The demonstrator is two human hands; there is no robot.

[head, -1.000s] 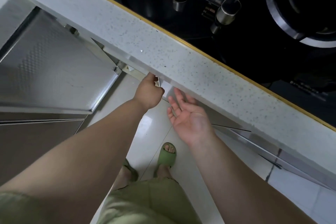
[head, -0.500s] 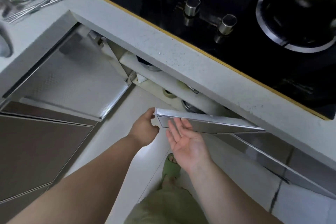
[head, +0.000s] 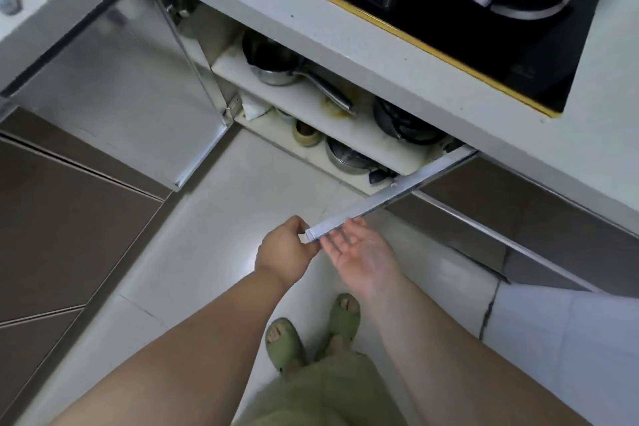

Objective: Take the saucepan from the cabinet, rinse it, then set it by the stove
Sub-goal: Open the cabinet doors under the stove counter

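Note:
A steel saucepan (head: 275, 66) with a long handle lies on the upper shelf of the cabinet under the stove (head: 484, 7). The right cabinet door (head: 387, 199) stands swung wide open, seen edge-on. My left hand (head: 285, 249) grips the free end of that door's top edge. My right hand (head: 359, 251) is palm up with fingers apart, its fingertips touching the same edge. Both hands are well in front of the saucepan.
The left cabinet door (head: 138, 86) is also open. A dark pot (head: 403, 123) shares the upper shelf; a lidded pot (head: 347, 157) and a small bowl (head: 306, 135) sit on the lower one. The speckled counter (head: 311, 21) overhangs the cabinet. My feet in green slippers (head: 311, 332) stand on the tiled floor.
The right door has swung out from nearly shut to wide open, with both hands following its edge toward me. The shelves and the saucepan have come into view.

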